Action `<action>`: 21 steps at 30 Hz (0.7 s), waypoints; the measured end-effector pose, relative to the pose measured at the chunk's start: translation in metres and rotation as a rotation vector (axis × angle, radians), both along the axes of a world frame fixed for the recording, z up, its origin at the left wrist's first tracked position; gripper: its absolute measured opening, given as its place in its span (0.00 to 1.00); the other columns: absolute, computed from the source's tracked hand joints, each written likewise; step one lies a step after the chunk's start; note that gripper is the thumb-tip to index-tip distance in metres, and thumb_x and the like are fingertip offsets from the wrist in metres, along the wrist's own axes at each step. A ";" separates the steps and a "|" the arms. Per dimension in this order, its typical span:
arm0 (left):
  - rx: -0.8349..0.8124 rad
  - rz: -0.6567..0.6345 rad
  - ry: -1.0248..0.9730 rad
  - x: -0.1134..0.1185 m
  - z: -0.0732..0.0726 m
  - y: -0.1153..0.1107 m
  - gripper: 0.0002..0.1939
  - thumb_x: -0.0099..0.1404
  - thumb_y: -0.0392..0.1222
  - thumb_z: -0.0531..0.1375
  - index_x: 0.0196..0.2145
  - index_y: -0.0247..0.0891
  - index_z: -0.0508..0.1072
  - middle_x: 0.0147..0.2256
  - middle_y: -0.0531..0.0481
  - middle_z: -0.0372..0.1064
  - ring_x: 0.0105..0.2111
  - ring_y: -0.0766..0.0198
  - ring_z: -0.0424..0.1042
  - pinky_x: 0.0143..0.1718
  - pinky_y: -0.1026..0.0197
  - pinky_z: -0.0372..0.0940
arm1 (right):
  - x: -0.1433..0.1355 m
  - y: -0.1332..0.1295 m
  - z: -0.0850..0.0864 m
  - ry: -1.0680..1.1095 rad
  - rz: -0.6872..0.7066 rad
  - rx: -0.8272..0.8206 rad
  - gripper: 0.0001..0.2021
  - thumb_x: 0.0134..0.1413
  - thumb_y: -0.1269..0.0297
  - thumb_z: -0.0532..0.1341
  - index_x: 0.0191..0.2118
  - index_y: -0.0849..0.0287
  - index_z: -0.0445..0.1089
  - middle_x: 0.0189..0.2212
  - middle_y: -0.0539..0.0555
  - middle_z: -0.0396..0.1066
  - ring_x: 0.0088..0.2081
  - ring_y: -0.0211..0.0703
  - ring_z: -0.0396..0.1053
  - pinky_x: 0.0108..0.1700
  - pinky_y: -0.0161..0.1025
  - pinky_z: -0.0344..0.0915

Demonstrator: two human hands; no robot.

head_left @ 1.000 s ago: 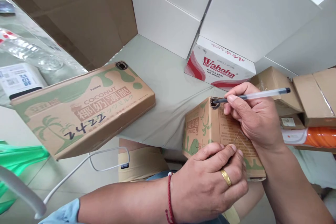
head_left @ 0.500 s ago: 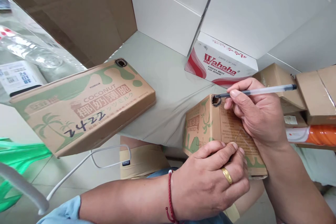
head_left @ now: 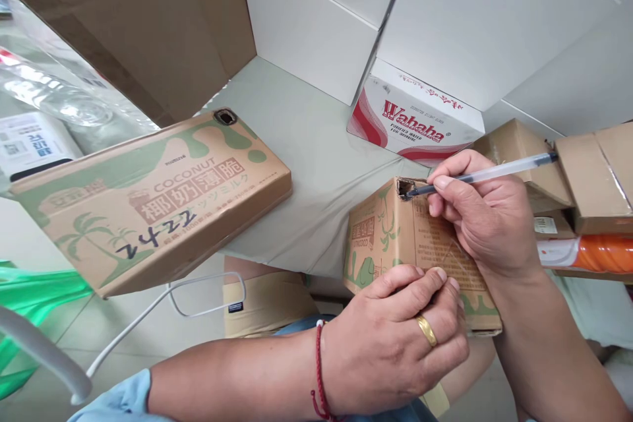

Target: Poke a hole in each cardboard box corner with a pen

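My right hand (head_left: 479, 211) grips a clear pen (head_left: 514, 166) with a black cap end. Its tip touches the dark-edged hole at the top corner of a brown coconut carton (head_left: 380, 237). Across the lower front of that carton lies my left hand (head_left: 410, 336), wearing a gold ring, its fingers bent and pressed together; whether it pinches anything is hidden. To the left, a second coconut carton (head_left: 198, 204) marked "2422" lies flat, with a dark-rimmed hole in its upper right corner.
A red and white Wahaha box (head_left: 413, 122) stands behind the carton. Brown boxes (head_left: 593, 178) and an orange roll (head_left: 603, 254) are at right. Plastic bottles (head_left: 59, 99), a green bag (head_left: 39, 297) and a white curved frame (head_left: 133, 323) are at left.
The pen tip has shifted slightly down at the hole, and its back end has risen a little. My left hand keeps its place on the carton.
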State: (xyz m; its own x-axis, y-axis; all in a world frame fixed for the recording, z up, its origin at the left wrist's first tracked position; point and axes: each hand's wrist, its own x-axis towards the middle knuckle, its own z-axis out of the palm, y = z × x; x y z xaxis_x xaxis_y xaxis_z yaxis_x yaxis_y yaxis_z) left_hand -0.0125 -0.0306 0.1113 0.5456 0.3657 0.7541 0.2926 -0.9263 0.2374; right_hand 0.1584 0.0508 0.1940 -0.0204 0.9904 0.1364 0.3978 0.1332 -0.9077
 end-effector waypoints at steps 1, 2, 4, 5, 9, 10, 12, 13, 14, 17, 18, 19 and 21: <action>0.003 0.001 -0.004 0.000 0.000 0.000 0.13 0.81 0.38 0.56 0.50 0.38 0.82 0.59 0.43 0.79 0.63 0.52 0.73 0.63 0.51 0.66 | 0.000 0.000 0.000 0.007 -0.006 0.002 0.09 0.68 0.60 0.67 0.36 0.56 0.73 0.22 0.47 0.71 0.18 0.31 0.55 0.20 0.33 0.49; 0.005 0.003 -0.005 0.000 0.000 0.000 0.13 0.81 0.38 0.56 0.50 0.38 0.82 0.59 0.43 0.79 0.63 0.52 0.73 0.64 0.51 0.66 | 0.000 -0.001 0.000 0.011 -0.011 0.004 0.08 0.68 0.60 0.67 0.36 0.56 0.73 0.23 0.47 0.72 0.18 0.31 0.54 0.20 0.33 0.50; 0.007 0.009 0.004 0.001 -0.001 0.000 0.12 0.81 0.39 0.57 0.50 0.38 0.81 0.60 0.43 0.79 0.63 0.52 0.73 0.64 0.51 0.65 | 0.000 -0.001 0.000 0.003 -0.007 0.003 0.08 0.68 0.60 0.67 0.37 0.56 0.74 0.24 0.48 0.73 0.19 0.31 0.56 0.21 0.33 0.52; 0.007 0.010 0.008 0.001 -0.001 0.000 0.12 0.81 0.39 0.57 0.50 0.38 0.81 0.60 0.43 0.78 0.64 0.52 0.73 0.64 0.51 0.65 | 0.000 -0.001 -0.001 -0.006 -0.002 0.002 0.07 0.68 0.61 0.67 0.37 0.56 0.74 0.24 0.48 0.73 0.19 0.32 0.57 0.21 0.33 0.53; 0.003 0.010 0.013 0.000 0.001 0.000 0.14 0.81 0.38 0.55 0.49 0.38 0.81 0.60 0.43 0.79 0.63 0.52 0.73 0.64 0.50 0.65 | -0.001 0.000 0.001 0.026 -0.051 0.036 0.06 0.64 0.67 0.67 0.33 0.56 0.73 0.20 0.47 0.69 0.20 0.32 0.58 0.21 0.33 0.50; 0.004 0.011 0.014 0.000 0.002 0.000 0.15 0.81 0.38 0.54 0.49 0.38 0.81 0.59 0.43 0.79 0.63 0.52 0.74 0.63 0.50 0.65 | -0.001 0.000 0.002 0.074 -0.096 0.070 0.06 0.62 0.67 0.68 0.33 0.56 0.73 0.20 0.47 0.68 0.19 0.32 0.57 0.21 0.33 0.48; 0.010 0.017 0.020 0.000 0.004 0.001 0.16 0.81 0.38 0.53 0.49 0.38 0.82 0.59 0.43 0.80 0.62 0.52 0.74 0.63 0.50 0.65 | 0.000 0.002 0.006 0.197 -0.201 0.168 0.05 0.60 0.67 0.69 0.34 0.56 0.73 0.21 0.47 0.70 0.18 0.31 0.55 0.20 0.34 0.45; 0.013 0.020 0.021 0.001 0.004 0.001 0.15 0.81 0.38 0.53 0.49 0.38 0.82 0.59 0.44 0.80 0.62 0.52 0.74 0.63 0.50 0.66 | 0.003 0.002 0.006 0.253 -0.254 0.233 0.04 0.60 0.66 0.69 0.36 0.56 0.73 0.23 0.48 0.73 0.17 0.31 0.54 0.19 0.34 0.44; 0.015 0.022 0.020 0.001 0.004 0.001 0.15 0.81 0.38 0.54 0.49 0.38 0.82 0.59 0.44 0.80 0.62 0.52 0.74 0.63 0.50 0.66 | 0.008 0.001 0.005 0.291 -0.303 0.294 0.04 0.60 0.64 0.68 0.38 0.55 0.73 0.26 0.49 0.76 0.16 0.31 0.53 0.19 0.34 0.44; 0.022 0.024 -0.003 0.003 0.001 0.002 0.13 0.81 0.38 0.56 0.49 0.38 0.82 0.58 0.45 0.80 0.63 0.52 0.74 0.63 0.51 0.66 | 0.042 -0.011 -0.014 0.275 -0.476 0.433 0.09 0.62 0.58 0.66 0.44 0.54 0.72 0.34 0.52 0.82 0.16 0.32 0.57 0.20 0.35 0.48; 0.025 0.026 -0.012 0.004 -0.001 0.001 0.13 0.80 0.38 0.56 0.49 0.38 0.82 0.58 0.45 0.80 0.63 0.52 0.74 0.64 0.51 0.65 | 0.060 -0.019 -0.026 0.229 -0.549 0.443 0.11 0.62 0.56 0.66 0.45 0.53 0.72 0.34 0.52 0.81 0.17 0.33 0.59 0.21 0.34 0.49; 0.025 0.028 -0.021 0.004 -0.002 0.001 0.12 0.80 0.38 0.58 0.50 0.37 0.82 0.59 0.45 0.80 0.63 0.53 0.74 0.65 0.51 0.65 | 0.081 -0.028 -0.040 0.171 -0.635 0.446 0.12 0.61 0.54 0.65 0.45 0.54 0.71 0.31 0.51 0.80 0.18 0.34 0.60 0.21 0.34 0.49; 0.005 0.029 -0.063 0.003 -0.006 -0.001 0.11 0.79 0.38 0.59 0.52 0.35 0.81 0.59 0.45 0.80 0.64 0.53 0.73 0.69 0.51 0.63 | 0.128 -0.054 -0.071 -0.057 -0.755 0.239 0.15 0.63 0.50 0.62 0.46 0.55 0.70 0.31 0.52 0.79 0.19 0.34 0.59 0.24 0.34 0.54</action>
